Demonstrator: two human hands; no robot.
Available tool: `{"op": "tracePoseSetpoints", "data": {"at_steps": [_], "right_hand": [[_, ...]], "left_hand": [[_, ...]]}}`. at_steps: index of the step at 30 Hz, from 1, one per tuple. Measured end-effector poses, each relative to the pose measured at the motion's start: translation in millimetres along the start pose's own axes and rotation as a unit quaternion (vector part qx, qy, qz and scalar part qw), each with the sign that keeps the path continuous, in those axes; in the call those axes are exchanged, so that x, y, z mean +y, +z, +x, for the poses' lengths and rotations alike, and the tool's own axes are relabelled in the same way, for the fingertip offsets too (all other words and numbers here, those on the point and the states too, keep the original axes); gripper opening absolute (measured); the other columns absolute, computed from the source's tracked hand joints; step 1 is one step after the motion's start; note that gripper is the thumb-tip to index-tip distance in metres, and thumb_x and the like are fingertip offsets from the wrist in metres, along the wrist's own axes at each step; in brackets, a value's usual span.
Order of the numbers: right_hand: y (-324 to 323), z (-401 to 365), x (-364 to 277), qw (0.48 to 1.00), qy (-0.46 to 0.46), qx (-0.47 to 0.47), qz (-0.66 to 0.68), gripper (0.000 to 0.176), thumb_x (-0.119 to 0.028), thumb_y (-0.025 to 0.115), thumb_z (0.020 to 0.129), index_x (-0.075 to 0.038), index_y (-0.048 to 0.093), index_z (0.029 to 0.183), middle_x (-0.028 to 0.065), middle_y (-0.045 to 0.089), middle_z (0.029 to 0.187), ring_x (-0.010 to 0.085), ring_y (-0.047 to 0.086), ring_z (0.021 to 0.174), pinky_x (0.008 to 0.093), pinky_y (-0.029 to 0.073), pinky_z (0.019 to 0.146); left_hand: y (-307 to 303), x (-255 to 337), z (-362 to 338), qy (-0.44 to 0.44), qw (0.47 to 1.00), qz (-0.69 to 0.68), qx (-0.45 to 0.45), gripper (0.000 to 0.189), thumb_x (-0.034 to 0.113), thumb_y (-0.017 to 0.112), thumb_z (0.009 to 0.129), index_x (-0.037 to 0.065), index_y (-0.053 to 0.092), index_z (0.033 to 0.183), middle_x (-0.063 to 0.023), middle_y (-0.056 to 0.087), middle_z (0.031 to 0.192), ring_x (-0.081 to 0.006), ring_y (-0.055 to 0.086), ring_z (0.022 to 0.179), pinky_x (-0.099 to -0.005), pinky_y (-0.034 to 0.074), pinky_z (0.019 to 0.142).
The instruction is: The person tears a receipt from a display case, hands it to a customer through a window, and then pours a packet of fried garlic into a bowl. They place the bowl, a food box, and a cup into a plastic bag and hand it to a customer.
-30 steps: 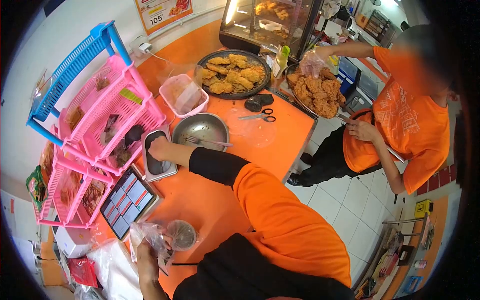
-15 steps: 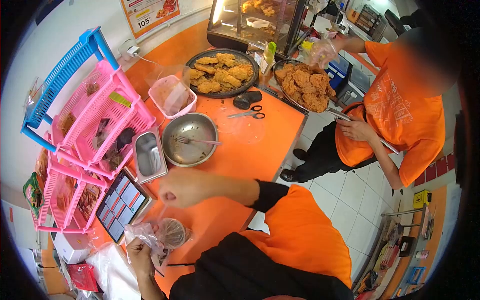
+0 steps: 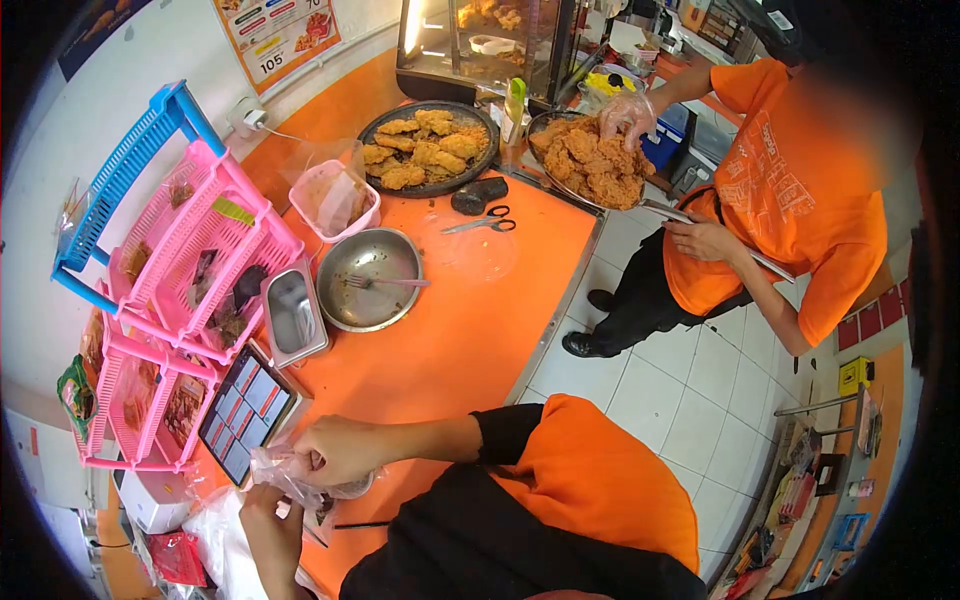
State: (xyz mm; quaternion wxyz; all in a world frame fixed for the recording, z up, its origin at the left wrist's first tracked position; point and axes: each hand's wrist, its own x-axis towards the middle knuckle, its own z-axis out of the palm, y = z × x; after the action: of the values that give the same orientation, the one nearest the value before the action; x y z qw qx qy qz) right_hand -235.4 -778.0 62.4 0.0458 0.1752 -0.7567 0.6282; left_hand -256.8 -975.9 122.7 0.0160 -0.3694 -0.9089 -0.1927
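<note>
At the front left of the orange table, my left hand [image 3: 270, 530] pinches the edge of a clear plastic bag [image 3: 283, 472]. My right hand [image 3: 343, 450] is closed at the bag's upper side, its fingertips on the film. Under my right hand shows part of a round, clear-wrapped thing [image 3: 352, 488], mostly covered; its contents cannot be made out. A tablet [image 3: 243, 412] with a lit screen stands just beyond both hands.
A steel bowl [image 3: 390, 310] with a fork [image 3: 385, 283], a steel pan [image 3: 292, 315] and a pink tub [image 3: 333, 200] stand farther back. Pink racks [image 3: 230, 235] line the left. Scissors [image 3: 480, 222] lie near a fried chicken tray [image 3: 480, 175]. A co-worker [image 3: 780, 200] holds a chicken-filled strainer [image 3: 590, 165].
My right hand has come down and toward me to the bag, now covering most of the round wrapped thing. The co-worker's gloved hand has moved onto the chicken in the strainer.
</note>
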Motion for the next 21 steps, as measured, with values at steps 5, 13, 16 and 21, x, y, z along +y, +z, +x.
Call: {"op": "tracePoseSetpoints", "data": {"at_steps": [5, 13, 16, 21], "right_hand": [[0, 0, -9, 0.996, -0.005, -0.019, -0.088, 0.018, -0.012, 0.063, 0.071, 0.0, 0.061, 0.085, 0.0125, 0.064, 0.083, 0.0256, 0.061, 0.062, 0.0356, 0.048, 0.057], [30, -7, -10, 0.961, -0.112, 0.136, -0.212, 0.024, -0.015, 0.062, 0.073, 0.001, 0.055, 0.088, 0.0141, 0.052, 0.089, 0.0308, 0.058, 0.079, 0.0413, 0.049, 0.069], [29, -5, -3, 0.955, -0.153, 0.162, -0.196, 0.023, -0.016, 0.062, 0.075, 0.001, 0.054, 0.089, 0.0133, 0.051, 0.088, 0.0295, 0.057, 0.077, 0.0398, 0.049, 0.069], [23, -5, -6, 0.923, -0.251, 0.209, -0.204, 0.018, -0.014, 0.062, 0.078, -0.001, 0.055, 0.088, 0.0115, 0.051, 0.085, 0.0266, 0.057, 0.074, 0.0364, 0.049, 0.067]], "left_hand": [[-32, 27, 2, -0.026, 0.992, 0.12, -0.033, 0.008, 0.003, 0.064, 0.069, 0.0, 0.056, 0.07, -0.0135, 0.055, 0.069, -0.0285, 0.053, 0.066, -0.0388, 0.041, 0.066], [-34, 61, 4, 0.053, 0.972, 0.215, 0.082, 0.01, 0.002, 0.063, 0.072, 0.003, 0.054, 0.077, -0.0076, 0.053, 0.076, -0.0282, 0.048, 0.078, -0.0407, 0.037, 0.071], [-27, 46, 6, 0.046, 0.983, 0.151, 0.095, 0.013, -0.001, 0.061, 0.073, 0.001, 0.052, 0.081, -0.0098, 0.052, 0.08, -0.0292, 0.049, 0.081, -0.04, 0.038, 0.075], [-2, 19, 16, 0.065, 0.99, -0.084, 0.093, 0.011, 0.001, 0.06, 0.081, -0.001, 0.051, 0.086, -0.0151, 0.053, 0.091, -0.0282, 0.053, 0.09, -0.0353, 0.04, 0.085]]}}
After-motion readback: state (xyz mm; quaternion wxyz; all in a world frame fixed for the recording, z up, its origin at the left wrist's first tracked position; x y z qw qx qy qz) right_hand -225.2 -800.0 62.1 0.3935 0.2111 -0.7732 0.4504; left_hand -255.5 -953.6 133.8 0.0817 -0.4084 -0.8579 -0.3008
